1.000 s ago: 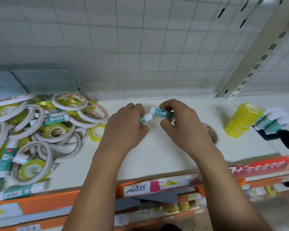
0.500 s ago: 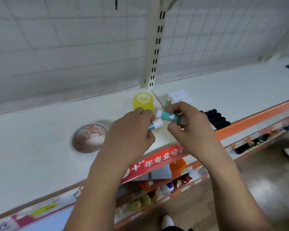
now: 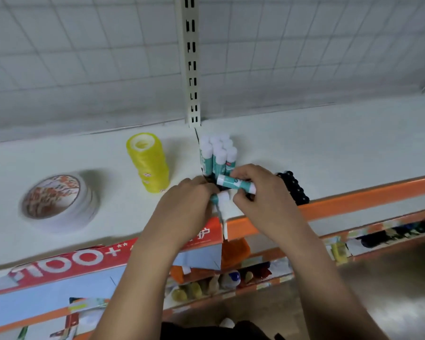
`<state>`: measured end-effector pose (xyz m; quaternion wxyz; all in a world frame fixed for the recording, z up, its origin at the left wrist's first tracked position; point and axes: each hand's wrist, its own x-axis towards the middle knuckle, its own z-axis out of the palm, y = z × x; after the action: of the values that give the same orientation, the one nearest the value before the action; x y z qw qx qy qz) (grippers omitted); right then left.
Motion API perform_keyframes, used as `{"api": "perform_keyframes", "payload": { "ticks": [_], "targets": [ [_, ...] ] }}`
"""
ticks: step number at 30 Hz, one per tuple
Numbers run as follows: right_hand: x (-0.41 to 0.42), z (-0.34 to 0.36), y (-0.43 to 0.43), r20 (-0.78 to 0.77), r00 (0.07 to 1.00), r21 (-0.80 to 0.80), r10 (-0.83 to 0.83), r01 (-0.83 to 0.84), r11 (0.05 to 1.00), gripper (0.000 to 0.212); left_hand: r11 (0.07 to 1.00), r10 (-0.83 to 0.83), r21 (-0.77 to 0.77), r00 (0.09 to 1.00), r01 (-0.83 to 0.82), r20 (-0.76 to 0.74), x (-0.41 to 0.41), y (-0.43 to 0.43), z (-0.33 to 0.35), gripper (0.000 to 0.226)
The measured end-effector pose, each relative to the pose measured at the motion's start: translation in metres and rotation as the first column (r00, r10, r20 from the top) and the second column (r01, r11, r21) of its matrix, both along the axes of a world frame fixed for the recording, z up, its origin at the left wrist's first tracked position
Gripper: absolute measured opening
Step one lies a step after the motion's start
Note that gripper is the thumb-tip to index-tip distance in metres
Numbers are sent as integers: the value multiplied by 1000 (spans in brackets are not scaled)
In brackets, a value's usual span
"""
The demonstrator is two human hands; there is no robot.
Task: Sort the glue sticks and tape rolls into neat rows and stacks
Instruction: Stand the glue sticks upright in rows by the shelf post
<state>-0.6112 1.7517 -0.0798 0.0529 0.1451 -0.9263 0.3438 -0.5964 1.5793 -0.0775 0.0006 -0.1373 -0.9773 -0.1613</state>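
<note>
Here left hand (image 3: 182, 207) and right hand (image 3: 263, 196) each grip glue sticks (image 3: 233, 184).

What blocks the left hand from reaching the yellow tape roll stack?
Probably nothing, so yes: the yellow tape roll stack stands beside the left hand, bare shelf between. That hand grips a glue stick, though, which it would have to put down.

Glossy yellow tape stack (image 3: 149, 163), matt shelf (image 3: 329, 148)

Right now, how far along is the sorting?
Done: teal-and-white glue sticks standing in rows, yellow tape rolls stacked, white tape rolls stacked. In hand: right hand holds one glue stick, left hand a second stick. Left: standing those two with the rows.
</note>
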Motion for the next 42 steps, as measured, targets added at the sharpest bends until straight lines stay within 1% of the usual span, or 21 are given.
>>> {"api": "perform_keyframes", "payload": {
  "ticks": [2, 4, 7, 9, 11, 14, 16, 18, 20, 21, 22, 24, 25, 26, 29, 34, 39, 42],
  "targets": [
    [-2, -2, 1, 4, 1000, -8, 18, -18, 1000, 31, 1000, 9, 8, 1000, -9, 23, 3, 1, 3, 33],
    [-3, -3, 0, -3, 999, -16, 39, -39, 999, 30, 997, 49, 59, 999, -49, 1, 6, 0, 9, 27],
    [-4, -2, -1, -8, 997, -16, 73, -73, 997, 29, 978, 106, 197, 979, -71, -176, 4, -3, 22, 19],
    [-3, -1, -3, -8, 996, -5, 93, -93, 996, 29, 973, 75, 231, 970, -20, -232, -1, 0, 28, 24],
    [-3, 1, -4, 0, 995, -33, 101, -101, 994, 30, 978, 28, 207, 977, 17, -211, -3, 6, 27, 28],
    [-4, 4, -2, 53, 994, -123, 94, -87, 989, 39, 981, 56, 195, 982, -21, -178, -3, 10, 18, 32],
    [-5, 5, 0, 91, 992, -175, 91, -74, 982, 45, 976, 83, 210, 984, -49, -156, -4, 8, 13, 29],
    [-6, 5, -1, 95, 991, -226, 94, -71, 972, 48, 973, 95, 224, 985, -61, -142, -5, 7, 11, 24],
    [-7, 5, -2, 90, 991, -238, 100, -76, 968, 52, 961, 128, 262, 981, -88, -142, -7, 7, 8, 18],
    [-7, 4, -2, 79, 992, -222, 97, -77, 972, 51, 947, 166, 299, 975, -117, -145, -8, 7, 7, 17],
    [-9, 3, -1, 54, 995, -190, 87, -75, 979, 45, 930, 215, 334, 965, -155, -150, -9, 6, 6, 16],
    [-11, 1, 0, -36, 997, -69, 75, -77, 995, 26, 903, 301, 365, 941, -228, -155, -13, 4, 5, 15],
    [-11, 0, 0, -78, 993, 1, 89, -90, 996, 19, 894, 328, 368, 932, -254, -154, -16, 4, 4, 15],
    [-11, -2, -1, -104, 988, 57, 112, -107, 993, 18, 887, 345, 374, 927, -270, -148, -18, 4, 3, 15],
    [-11, -7, -6, -112, 982, 138, 150, -134, 981, 23, 858, 379, 416, 918, -300, -120, -23, 6, -1, 16],
    [-10, -13, -11, -118, 981, 195, 155, -130, 972, 25, 806, 429, 479, 901, -347, -69, -26, 11, -10, 18],
    [-11, -14, -12, -105, 983, 227, 149, -122, 966, 27, 793, 461, 470, 886, -387, -47, -29, 11, -14, 16],
    [-10, -14, -12, -106, 984, 238, 144, -115, 965, 27, 797, 480, 446, 875, -407, -59, -30, 13, -15, 14]
  ]
}}
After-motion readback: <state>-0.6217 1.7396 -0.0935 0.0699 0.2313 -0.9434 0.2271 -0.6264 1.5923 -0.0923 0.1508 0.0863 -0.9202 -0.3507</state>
